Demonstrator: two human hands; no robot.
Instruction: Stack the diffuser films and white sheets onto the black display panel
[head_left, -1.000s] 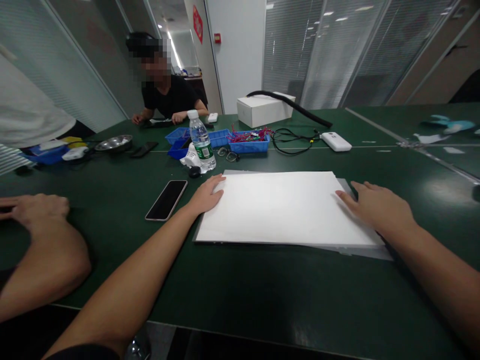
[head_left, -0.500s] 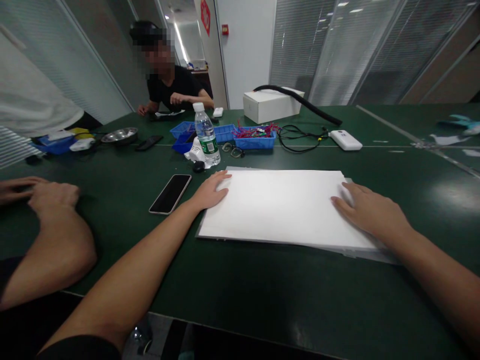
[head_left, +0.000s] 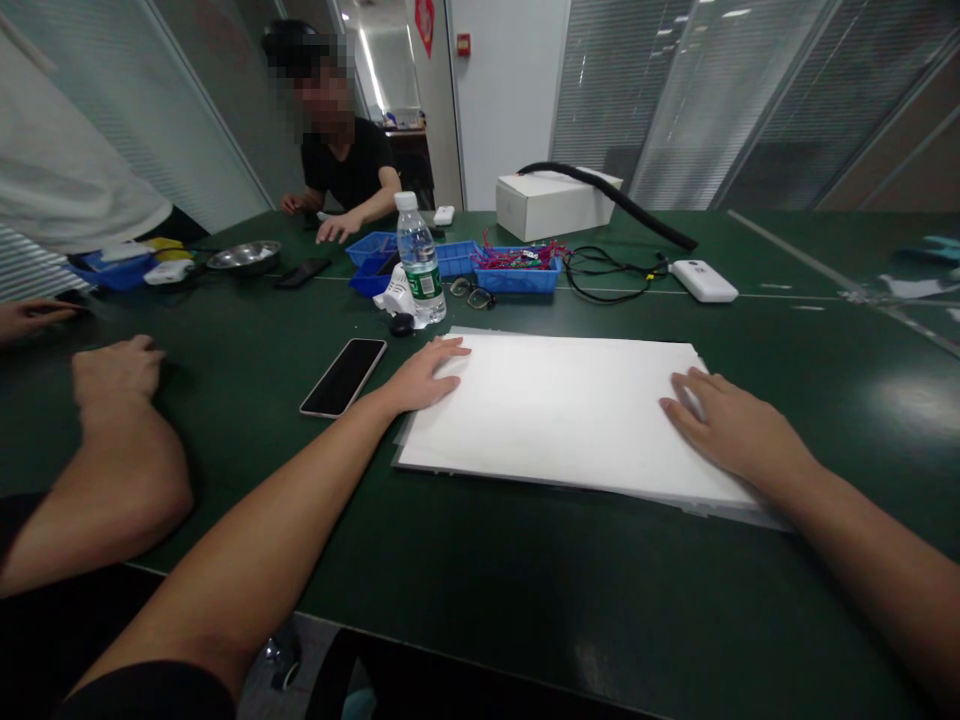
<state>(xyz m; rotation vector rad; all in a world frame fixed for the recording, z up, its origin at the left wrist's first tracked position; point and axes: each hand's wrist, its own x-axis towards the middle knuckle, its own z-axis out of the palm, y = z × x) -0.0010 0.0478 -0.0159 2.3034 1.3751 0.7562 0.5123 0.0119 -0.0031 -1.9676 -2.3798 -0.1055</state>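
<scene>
A stack of large white sheets (head_left: 555, 410) lies flat on the dark green table (head_left: 525, 590) in front of me. My left hand (head_left: 420, 375) rests flat on the stack's far left corner, fingers stretched out. On the right edge of the stack lies my right hand (head_left: 724, 425), palm down with fingers apart. Neither hand holds anything. A black phone (head_left: 343, 376) lies face up just left of my left hand.
A water bottle (head_left: 418, 260), glasses (head_left: 471, 292), blue trays (head_left: 491, 272) with coloured bits, a white box (head_left: 551, 203), black cables (head_left: 600, 275) and a white device (head_left: 703, 281) sit behind the sheets. Another person's forearm (head_left: 97, 450) rests at left; a person in black (head_left: 345, 165) sits far back.
My view has shifted a little, so everything sits slightly further right and up. Both my hands stay on the sheets. The neighbour's hand at left has drawn back slightly.
</scene>
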